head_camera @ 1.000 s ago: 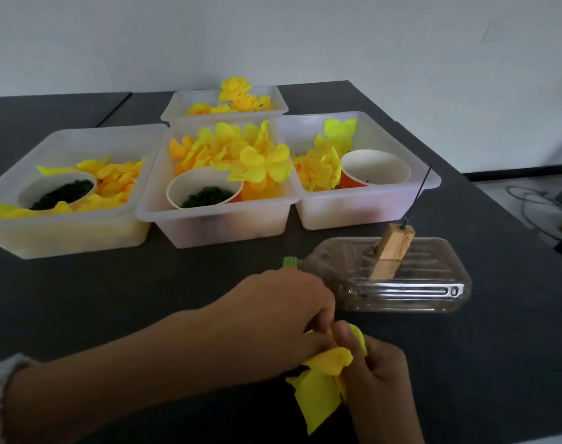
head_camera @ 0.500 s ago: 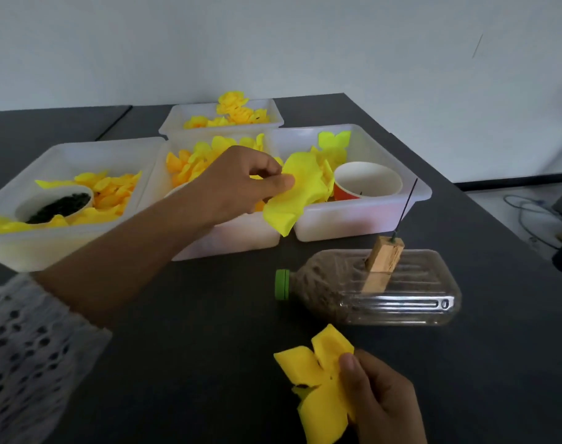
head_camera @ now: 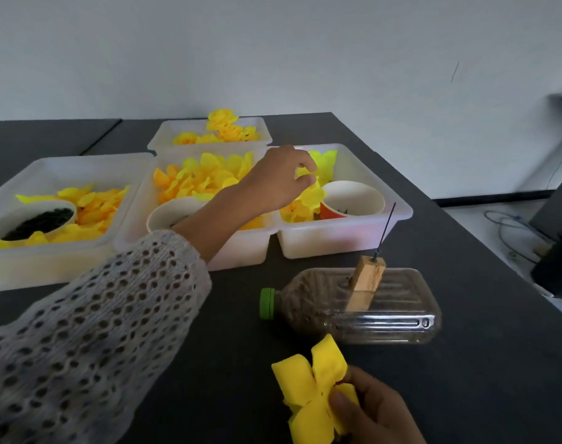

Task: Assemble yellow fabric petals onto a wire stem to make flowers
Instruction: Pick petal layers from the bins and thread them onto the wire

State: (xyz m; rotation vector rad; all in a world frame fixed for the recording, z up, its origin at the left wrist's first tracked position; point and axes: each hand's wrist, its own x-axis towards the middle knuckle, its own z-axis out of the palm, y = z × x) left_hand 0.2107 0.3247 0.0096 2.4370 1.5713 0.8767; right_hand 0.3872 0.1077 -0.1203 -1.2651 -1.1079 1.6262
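Left hand [head_camera: 281,182] at 12 o'clock, reaching into right-hand tray [head_camera: 391,219], fingers curled and pinching a loose yellow petal [head_camera: 311,195], judged to be fetching the next layer. Right hand [head_camera: 374,411] at 6 o'clock, thumb and fingers clamping the petal cluster [head_camera: 315,389] near its centre, presumably keeping layers aligned. Wire stem [head_camera: 385,232] upright in wooden block [head_camera: 367,277] on bottle [head_camera: 353,304], at 3 o'clock of centre on counter [head_camera: 465,363], bare and ready for threading.

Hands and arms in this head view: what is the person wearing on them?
The left arm wears a loose, pale grey knitted sleeve with an open, holey pattern that ends partway along the forearm. The left hand is bare, with no glove or ring visible. The right hand is bare too, and no sleeve shows on that side.
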